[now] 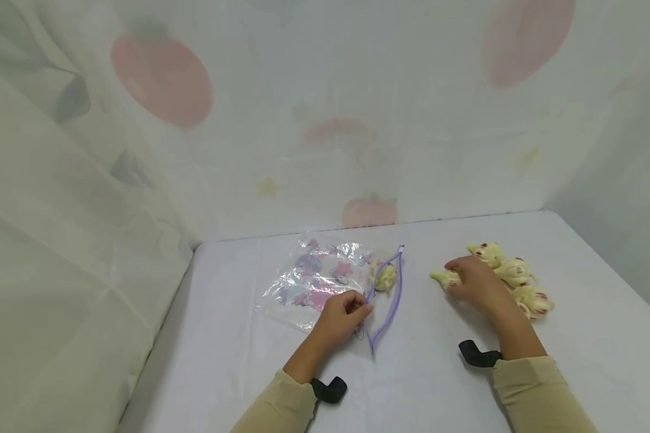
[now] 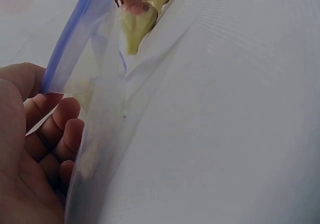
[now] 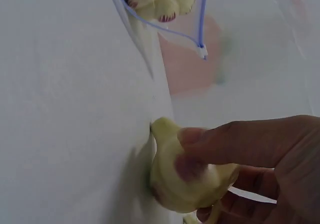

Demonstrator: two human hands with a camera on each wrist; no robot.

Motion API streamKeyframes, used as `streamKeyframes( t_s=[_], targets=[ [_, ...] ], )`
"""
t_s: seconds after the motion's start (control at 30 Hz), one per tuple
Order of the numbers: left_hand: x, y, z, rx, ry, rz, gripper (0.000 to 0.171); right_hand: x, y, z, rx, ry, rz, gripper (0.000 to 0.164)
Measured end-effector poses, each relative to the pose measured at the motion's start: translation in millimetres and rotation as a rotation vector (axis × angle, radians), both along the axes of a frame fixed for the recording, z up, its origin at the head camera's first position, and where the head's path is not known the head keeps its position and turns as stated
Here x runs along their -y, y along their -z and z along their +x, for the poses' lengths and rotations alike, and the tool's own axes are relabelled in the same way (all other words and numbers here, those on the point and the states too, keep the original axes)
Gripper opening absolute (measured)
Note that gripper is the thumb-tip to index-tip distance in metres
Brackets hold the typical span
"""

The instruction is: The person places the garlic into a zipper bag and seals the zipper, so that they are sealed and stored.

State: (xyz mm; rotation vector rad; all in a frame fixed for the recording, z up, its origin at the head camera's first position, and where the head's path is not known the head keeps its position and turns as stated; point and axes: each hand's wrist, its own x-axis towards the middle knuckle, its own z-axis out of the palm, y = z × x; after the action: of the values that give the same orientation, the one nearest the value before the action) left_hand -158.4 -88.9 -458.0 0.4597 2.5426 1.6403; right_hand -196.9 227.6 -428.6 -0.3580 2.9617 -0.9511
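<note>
A clear printed zip bag (image 1: 325, 270) with a purple slider edge lies on the white table, its mouth parted toward the right. My left hand (image 1: 340, 314) pinches the near side of that mouth between thumb and fingers, as the left wrist view also shows. Inside the bag, close to the opening, sits one garlic bulb (image 1: 386, 278). To the right, my right hand (image 1: 476, 282) grips another garlic bulb (image 3: 175, 174) by its body, the stem pointing left toward the bag.
Several more garlic bulbs (image 1: 514, 272) lie grouped behind and beside my right hand. White printed cloth (image 1: 281, 150) hangs along the table's back edge, and more cloth (image 1: 76, 240) hangs on the left.
</note>
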Motion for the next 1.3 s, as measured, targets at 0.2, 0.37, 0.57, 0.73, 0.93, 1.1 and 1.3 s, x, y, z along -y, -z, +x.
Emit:
streamKeyframes(
  t_s=[0.2,0.37,0.57,0.73,0.93,1.1,1.3],
  targets=[
    [2,21.4,-8.9,-0.011,-0.015,-0.010,0.007,4,5.7,0.9,0.010,-0.015,-0.044,0.055],
    [3,28.5,-10.6,-0.013,0.000,0.005,0.010,2,8.1,2.1,0.049,-0.026,-0.028,0.064],
    [4,29.7,-9.4,-0.025,0.004,-0.002,0.011,-2,10.0,2.2,0.078,-0.028,-0.027,0.071],
    [4,28.7,-8.7,-0.016,0.003,-0.004,0.011,-5,5.8,5.9,0.129,0.059,-0.110,0.077],
    [5,28.9,-9.4,-0.011,-0.002,-0.014,0.010,0,3.5,5.2,0.048,0.087,-0.172,0.076],
    [5,28.8,-11.2,-0.012,0.002,-0.006,0.010,9,6.4,3.1,-0.080,0.053,-0.228,0.069],
    [5,26.8,-11.6,-0.016,0.006,0.000,0.010,20,11.0,3.4,-0.145,0.011,-0.281,0.064]
  ],
)
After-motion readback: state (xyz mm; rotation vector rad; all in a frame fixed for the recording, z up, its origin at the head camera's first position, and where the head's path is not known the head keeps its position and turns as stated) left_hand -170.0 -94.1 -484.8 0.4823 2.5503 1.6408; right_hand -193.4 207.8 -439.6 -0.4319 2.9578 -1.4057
